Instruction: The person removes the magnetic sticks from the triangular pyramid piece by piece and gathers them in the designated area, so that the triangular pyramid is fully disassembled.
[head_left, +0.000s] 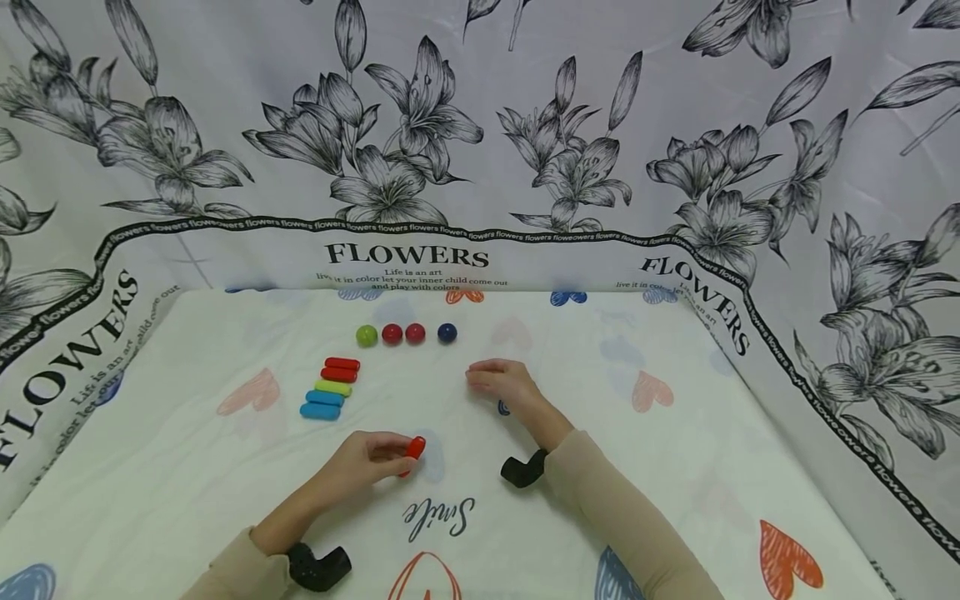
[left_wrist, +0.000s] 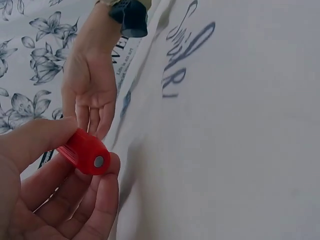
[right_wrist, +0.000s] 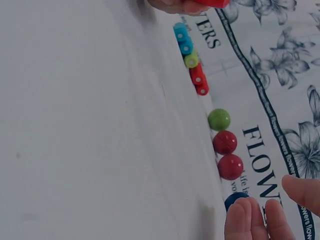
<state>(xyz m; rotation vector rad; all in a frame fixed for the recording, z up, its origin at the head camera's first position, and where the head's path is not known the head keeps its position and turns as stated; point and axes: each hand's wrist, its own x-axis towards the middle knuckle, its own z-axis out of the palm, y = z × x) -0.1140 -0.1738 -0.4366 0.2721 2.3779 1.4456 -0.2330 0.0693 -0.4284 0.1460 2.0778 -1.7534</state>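
Between thumb and fingers, my left hand (head_left: 358, 461) pinches a short red rod (head_left: 416, 447). In the left wrist view a round grey metal dot shows on the end of that rod (left_wrist: 90, 154). My right hand (head_left: 512, 385) holds nothing, its fingers extended above the cloth. A dark blue ball (head_left: 447, 333) is nearest to it; in the right wrist view the fingers partly cover this ball (right_wrist: 234, 200). Left of it, in a row, lie two red balls (head_left: 415, 333) and a green ball (head_left: 367, 336).
Beyond my left hand lies a stack-like row of rods: red rods (head_left: 341, 375), a yellow-green rod (head_left: 333, 388) and blue rods (head_left: 320, 411). White cloth (head_left: 652, 475) with printed hearts covers the table. A flower-print curtain (head_left: 525, 192) stands behind. Each wrist wears a black device (head_left: 522, 470).
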